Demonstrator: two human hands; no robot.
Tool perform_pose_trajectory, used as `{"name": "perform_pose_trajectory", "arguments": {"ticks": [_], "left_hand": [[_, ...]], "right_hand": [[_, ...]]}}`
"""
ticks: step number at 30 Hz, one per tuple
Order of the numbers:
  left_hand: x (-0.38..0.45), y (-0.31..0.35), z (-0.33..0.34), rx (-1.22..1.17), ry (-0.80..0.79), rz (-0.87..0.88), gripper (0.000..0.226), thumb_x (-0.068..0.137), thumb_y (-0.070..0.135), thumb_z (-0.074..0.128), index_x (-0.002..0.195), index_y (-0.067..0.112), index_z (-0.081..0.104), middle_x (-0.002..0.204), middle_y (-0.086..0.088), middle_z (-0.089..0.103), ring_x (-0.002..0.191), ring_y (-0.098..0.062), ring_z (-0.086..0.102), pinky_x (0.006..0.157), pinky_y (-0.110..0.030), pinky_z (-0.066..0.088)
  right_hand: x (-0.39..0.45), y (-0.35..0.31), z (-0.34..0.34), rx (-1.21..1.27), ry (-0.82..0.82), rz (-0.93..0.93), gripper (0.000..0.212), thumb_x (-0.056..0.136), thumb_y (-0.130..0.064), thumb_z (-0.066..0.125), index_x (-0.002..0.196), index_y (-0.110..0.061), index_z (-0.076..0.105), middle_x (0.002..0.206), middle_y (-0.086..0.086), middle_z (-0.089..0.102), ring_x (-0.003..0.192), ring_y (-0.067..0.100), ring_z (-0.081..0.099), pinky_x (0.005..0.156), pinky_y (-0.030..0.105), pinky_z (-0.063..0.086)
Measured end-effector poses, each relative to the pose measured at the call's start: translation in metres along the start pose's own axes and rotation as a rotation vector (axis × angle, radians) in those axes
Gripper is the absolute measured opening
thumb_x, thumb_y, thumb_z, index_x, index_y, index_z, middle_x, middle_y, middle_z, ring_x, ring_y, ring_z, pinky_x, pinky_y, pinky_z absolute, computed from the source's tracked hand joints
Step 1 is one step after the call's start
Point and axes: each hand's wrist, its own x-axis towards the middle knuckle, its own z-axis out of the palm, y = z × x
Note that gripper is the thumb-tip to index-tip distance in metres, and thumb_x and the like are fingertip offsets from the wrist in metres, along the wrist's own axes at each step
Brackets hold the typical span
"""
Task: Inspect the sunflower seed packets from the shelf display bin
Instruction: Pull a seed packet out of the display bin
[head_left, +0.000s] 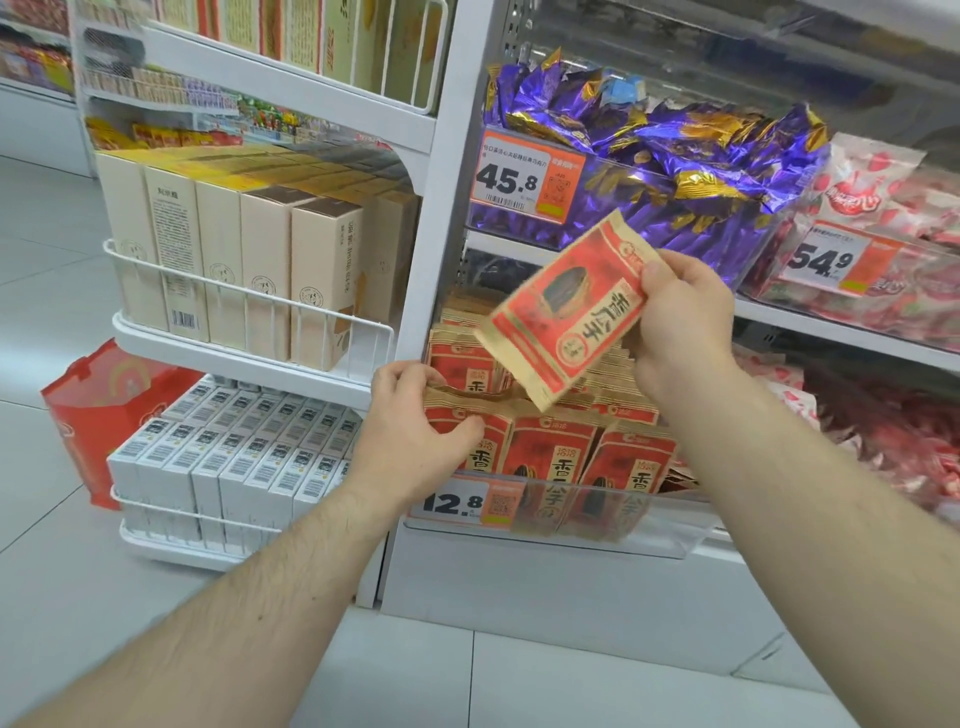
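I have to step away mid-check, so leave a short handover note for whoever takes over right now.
Right hand holds one seed packet lifted above the bin, tilted, printed front toward the camera.
Left hand grips the front-left packet, still in the clear display bin tagged 12.8.
Done: one packet pulled out.
Left: finish looking it over, check the other packets standing in the bin.

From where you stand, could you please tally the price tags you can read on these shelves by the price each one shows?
45.8 tag, on the bin of purple packets: 1
54.9 tag, on the bin of pink packets: 1
12.8 tag, on the sunflower seed bin: 1
Total: 3
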Motion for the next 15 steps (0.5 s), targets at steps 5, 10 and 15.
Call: {"name": "perform_pose_trajectory", "arguments": {"ticks": [5,10,15], "left_hand": [[-0.002,0.0,-0.006,0.062,-0.016,0.026,0.049,0.079,0.034,0.074,0.12,0.023,0.051,0.123,0.01,0.035,0.097,0.004,0.045,0.082,-0.016,0.034],[-0.001,0.002,-0.009,0.074,-0.004,0.027,0.045,0.083,0.039,0.07,0.122,0.025,0.053,0.134,0.007,0.034,0.126,-0.008,0.037,0.101,-0.027,0.032],[-0.002,0.006,-0.011,0.112,0.038,0.073,0.049,0.081,0.045,0.068,0.123,0.025,0.055,0.141,0.006,0.033,0.137,-0.013,0.031,0.108,-0.048,0.041]], "right_hand": [[-0.041,-0.002,-0.024,-0.174,-0.084,-0.133,0.025,0.1,-0.009,0.049,0.088,-0.023,0.066,0.08,-0.002,0.068,0.071,0.014,0.063,0.069,0.035,0.054],[-0.072,0.004,-0.051,-0.272,-0.172,-0.171,0.027,0.099,-0.006,0.05,0.086,-0.022,0.067,0.073,-0.003,0.067,0.065,0.01,0.061,0.062,0.032,0.051],[-0.09,0.018,-0.067,-0.259,-0.217,-0.066,0.025,0.101,-0.007,0.049,0.088,-0.02,0.066,0.073,0.0,0.069,0.066,0.016,0.064,0.061,0.036,0.055]]}}
